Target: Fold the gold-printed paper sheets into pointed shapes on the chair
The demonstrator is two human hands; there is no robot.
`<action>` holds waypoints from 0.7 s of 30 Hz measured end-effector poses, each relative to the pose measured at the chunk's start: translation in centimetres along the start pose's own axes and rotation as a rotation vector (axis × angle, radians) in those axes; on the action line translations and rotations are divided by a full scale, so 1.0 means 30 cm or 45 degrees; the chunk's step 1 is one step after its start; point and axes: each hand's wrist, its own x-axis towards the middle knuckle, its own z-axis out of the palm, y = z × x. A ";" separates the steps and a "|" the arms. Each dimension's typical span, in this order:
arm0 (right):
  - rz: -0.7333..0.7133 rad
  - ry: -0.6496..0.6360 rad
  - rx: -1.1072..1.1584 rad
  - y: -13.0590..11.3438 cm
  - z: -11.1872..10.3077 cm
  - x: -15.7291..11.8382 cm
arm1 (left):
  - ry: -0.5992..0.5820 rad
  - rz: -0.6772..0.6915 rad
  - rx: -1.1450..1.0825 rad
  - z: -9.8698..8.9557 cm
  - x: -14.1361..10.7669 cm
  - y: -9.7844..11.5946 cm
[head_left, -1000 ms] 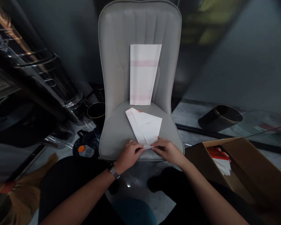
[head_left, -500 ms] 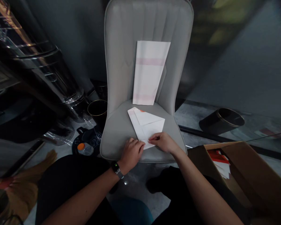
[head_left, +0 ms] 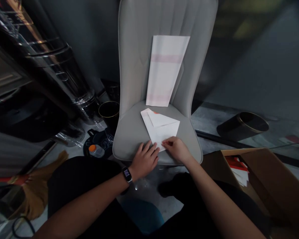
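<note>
A folded white paper (head_left: 161, 127) with a small orange mark at its far edge lies on the grey upholstered chair seat (head_left: 132, 132), its top flap forming a triangle. My right hand (head_left: 176, 149) sits on the paper's lower corner, fingertips on the sheet, and hides that tip. My left hand (head_left: 146, 160) rests with its fingers spread at the paper's lower left edge, holding nothing. A watch (head_left: 127, 174) is on my left wrist. A long white sheet with pink bands (head_left: 164, 71) stands against the chair back (head_left: 168, 18), out of reach of both hands.
An open cardboard box (head_left: 266, 172) holding red and white papers stands at lower right. A black cylinder (head_left: 243, 126) lies on the floor at right. Left of the chair are a gold-rimmed dark cup (head_left: 109, 113), a bottle with an orange cap (head_left: 96, 151), and a broom (head_left: 37, 187).
My left hand has moved off the paper's tip to its left edge, and its fingers have spread. My right hand has slid up the sheet. The whole view has drifted.
</note>
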 end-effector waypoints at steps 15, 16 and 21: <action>-0.491 -0.030 -0.504 -0.022 0.114 -0.296 | -0.119 0.102 -0.057 -0.015 -0.035 -0.039; -0.487 -0.034 -0.481 -0.017 0.107 -0.292 | -0.130 0.099 -0.051 -0.020 -0.034 -0.037; -0.508 0.039 -0.494 0.007 0.090 -0.288 | -0.161 0.080 0.003 -0.030 -0.031 -0.026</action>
